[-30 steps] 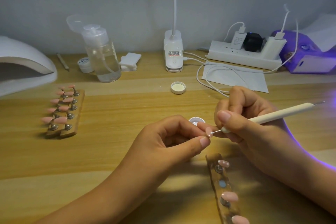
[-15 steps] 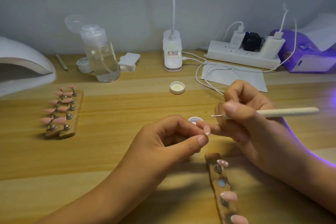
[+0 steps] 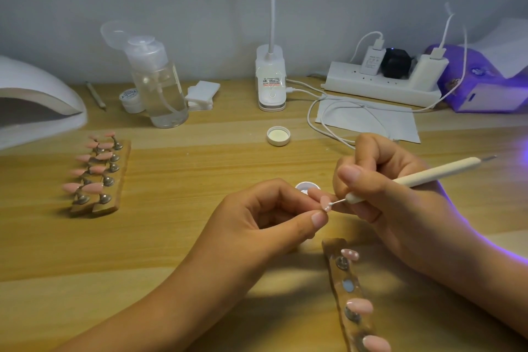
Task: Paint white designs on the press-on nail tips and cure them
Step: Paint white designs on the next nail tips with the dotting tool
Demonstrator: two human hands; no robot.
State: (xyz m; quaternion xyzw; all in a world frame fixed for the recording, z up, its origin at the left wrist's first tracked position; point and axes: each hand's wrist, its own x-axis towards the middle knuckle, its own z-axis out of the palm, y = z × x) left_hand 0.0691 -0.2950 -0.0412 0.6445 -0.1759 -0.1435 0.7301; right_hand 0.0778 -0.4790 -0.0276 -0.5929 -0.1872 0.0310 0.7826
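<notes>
We are working at a pale wooden desk [image 3: 177, 240] against a plain grey wall. Nearest us lies a wooden holder strip [image 3: 350, 294] with a few pink tips on metal stands, the top one already dotted white; an elbow or sleeve dragged over it could smear that uncured paint.

Just beyond it, our left hand [image 3: 265, 217] pinches a pink nail tip [image 3: 325, 203] between thumb and forefinger, closed firmly on it. Our right hand [image 3: 380, 194] is wrapped around the dotting tool [image 3: 423, 176] in a pen grip, and the tool's fine white-loaded point touches the tip's surface. The two hands brace against each other, which helps, yet we judge the main risks sit here: too much pressure would spread the dot into a blob, a small tremor would pull it into a streak, and a loosened pinch could let the tip twist or drop face down. Our left thumb sits close to the wet spot and could brush it.

Behind the fingers a small open paint pot [image 3: 307, 187] is partly hidden; a careless return for more paint could tip it. Its cap [image 3: 278, 136] rests farther back. To the far left, a second rack of pink tips [image 3: 95, 171] waits beside the white curing lamp [image 3: 34, 103], well apart from us, so carrying wet tips across invites smudging.
</notes>
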